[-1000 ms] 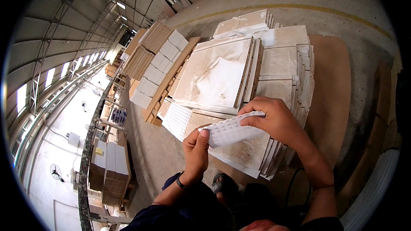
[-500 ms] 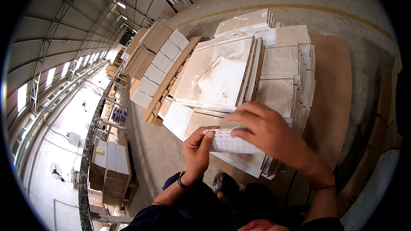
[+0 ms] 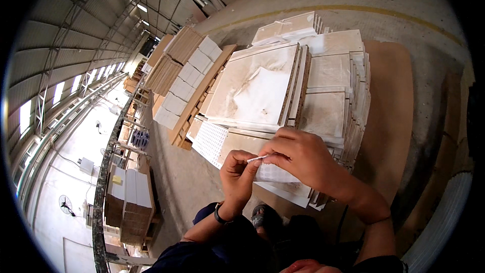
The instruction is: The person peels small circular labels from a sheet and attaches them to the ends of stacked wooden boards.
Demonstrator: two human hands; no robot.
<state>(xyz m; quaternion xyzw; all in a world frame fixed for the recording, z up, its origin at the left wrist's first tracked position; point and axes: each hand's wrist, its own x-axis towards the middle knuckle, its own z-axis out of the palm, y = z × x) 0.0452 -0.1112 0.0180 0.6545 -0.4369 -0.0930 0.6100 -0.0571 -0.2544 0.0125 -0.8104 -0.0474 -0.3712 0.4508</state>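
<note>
Between my two hands is a whitish sheet of round stickers (image 3: 275,173), its top edge bent over into a narrow strip. My left hand (image 3: 236,176) pinches that edge between thumb and fingers. From the other side my right hand (image 3: 301,161) closes on the same edge, fingertips almost touching my left thumb; its fingers hide part of the sheet. Beneath lies a stack of dusty white boards (image 3: 242,146). Left of my hands, a second white sheet with rows of round marks (image 3: 209,140) rests on the boards.
A large dusty panel (image 3: 252,86) tops the stack ahead, with more board piles (image 3: 328,71) to its right. Farther left stands a pallet of bundled boards (image 3: 182,86). A brown sheet (image 3: 391,96) lies on the floor at right. Another board stack (image 3: 129,197) stands at lower left.
My right hand has come down and left onto the sheet's top edge, close to my left thumb. The sheet has tilted, and its edge now shows as a thin strip.
</note>
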